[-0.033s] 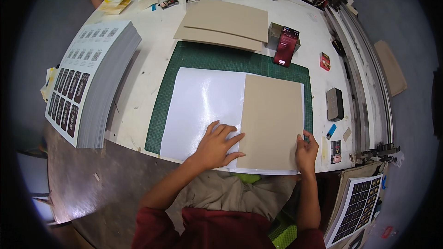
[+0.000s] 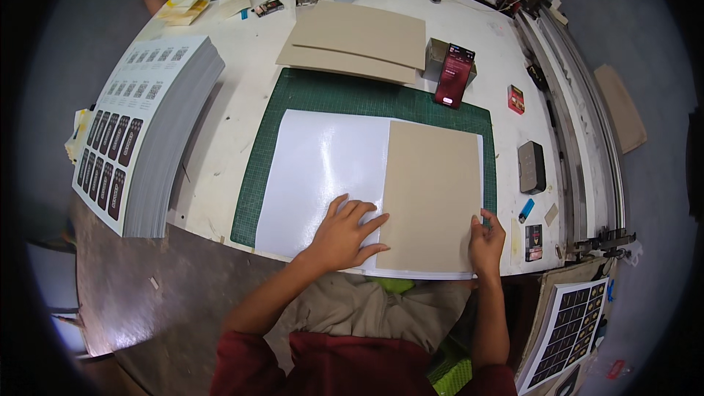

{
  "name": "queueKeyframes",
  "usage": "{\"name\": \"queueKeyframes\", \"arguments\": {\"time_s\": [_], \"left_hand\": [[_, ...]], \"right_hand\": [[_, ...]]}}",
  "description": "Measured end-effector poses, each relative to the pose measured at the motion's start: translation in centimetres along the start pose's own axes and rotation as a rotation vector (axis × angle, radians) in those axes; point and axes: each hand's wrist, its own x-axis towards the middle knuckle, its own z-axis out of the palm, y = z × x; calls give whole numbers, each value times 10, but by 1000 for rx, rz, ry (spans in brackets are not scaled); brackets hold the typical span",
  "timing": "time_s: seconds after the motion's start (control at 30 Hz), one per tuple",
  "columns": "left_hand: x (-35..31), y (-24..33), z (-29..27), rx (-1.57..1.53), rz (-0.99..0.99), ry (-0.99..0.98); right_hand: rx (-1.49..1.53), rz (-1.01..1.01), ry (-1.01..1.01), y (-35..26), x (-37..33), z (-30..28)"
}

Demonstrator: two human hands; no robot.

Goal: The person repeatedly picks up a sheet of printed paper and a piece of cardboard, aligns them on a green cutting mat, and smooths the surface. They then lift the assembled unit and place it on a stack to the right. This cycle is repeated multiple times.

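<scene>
Beige board (image 2: 433,191) is lying on the right half of the white sheet (image 2: 323,161). The left hand (image 2: 345,233) is resting spread on the sheet, index and thumb tips reaching the board's left edge; the right hand (image 2: 485,240) is curling at its right edge, pinch unclear. For accuracy, both hands should be squaring the edges and pressing evenly over the green cutting mat (image 2: 352,93), far boards (image 2: 352,38) lying clear

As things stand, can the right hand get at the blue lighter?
Probably yes: the lighter lies close by the right hand, on its right, and nothing tall appears between them. The hand would likely have to leave the board first.
</scene>
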Motion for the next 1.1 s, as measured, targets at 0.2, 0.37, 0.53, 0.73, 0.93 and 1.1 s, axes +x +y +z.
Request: {"name": "queueKeyframes", "arguments": {"time_s": [0.2,0.37,0.53,0.73,0.93,1.1], "left_hand": [[1,1,0,31,-11,-8],[0,2,-1,33,-19,-9],[1,2,0,29,-21,-3],[1,1,1,22,-21,-3],[1,1,2,12,-20,3],[1,1,1,10,-22,2]], "right_hand": [[-268,-97,36,-9,-1,-3],[-393,-97,9,-18,-1,-4],[-409,-133,25,-13,1,-4],[-451,-110,10,-15,3,-5],[-396,-145,21,-9,4,-5],[-419,-125,-6,-13,5,-6]]}}
